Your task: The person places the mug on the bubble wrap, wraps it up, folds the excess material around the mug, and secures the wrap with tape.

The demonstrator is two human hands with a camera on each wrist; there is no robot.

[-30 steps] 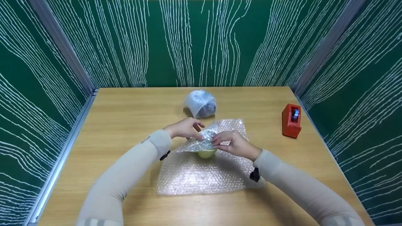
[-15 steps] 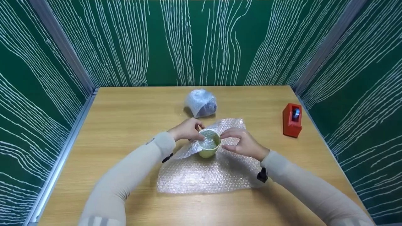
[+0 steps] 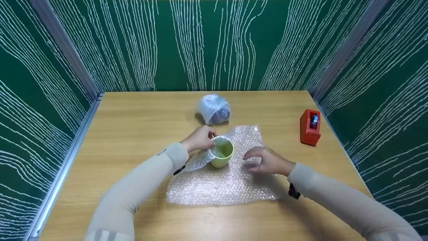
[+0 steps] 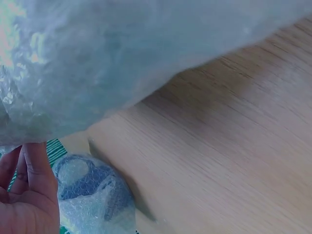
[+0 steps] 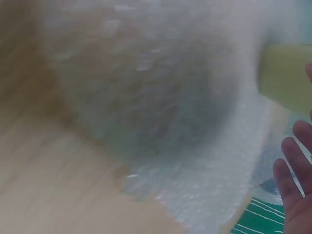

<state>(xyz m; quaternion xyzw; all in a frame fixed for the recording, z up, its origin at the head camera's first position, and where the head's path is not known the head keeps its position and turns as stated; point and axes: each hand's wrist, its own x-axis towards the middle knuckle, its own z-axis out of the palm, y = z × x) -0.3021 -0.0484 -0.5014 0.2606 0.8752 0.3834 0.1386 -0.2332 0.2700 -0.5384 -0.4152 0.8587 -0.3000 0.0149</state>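
A light green cup [image 3: 222,154] stands upright on a sheet of bubble wrap [image 3: 220,187] in the middle of the table. My left hand [image 3: 200,139] pinches a corner of the wrap against the cup's left rim, with the flap hanging down the cup's left side. To the right of the cup, apart from it, my right hand [image 3: 265,160] rests on the sheet with loosely curled fingers. In the left wrist view the wrap [image 4: 122,58] fills the top and my fingers [image 4: 29,190] show at the lower left. The right wrist view has the wrap [image 5: 161,107], the cup [image 5: 287,78] and my fingers [image 5: 292,195].
A bundle wrapped in bubble wrap [image 3: 214,108] sits behind the cup, also in the left wrist view as the bundle [image 4: 92,200]. A red tape dispenser [image 3: 310,127] stands near the table's right edge. Green patterned walls enclose the wooden table [image 3: 133,124] on three sides.
The wrap corner that covered the cup's mouth now sits at its left rim, leaving the mouth uncovered. My right hand let go and moved right, down onto the sheet.
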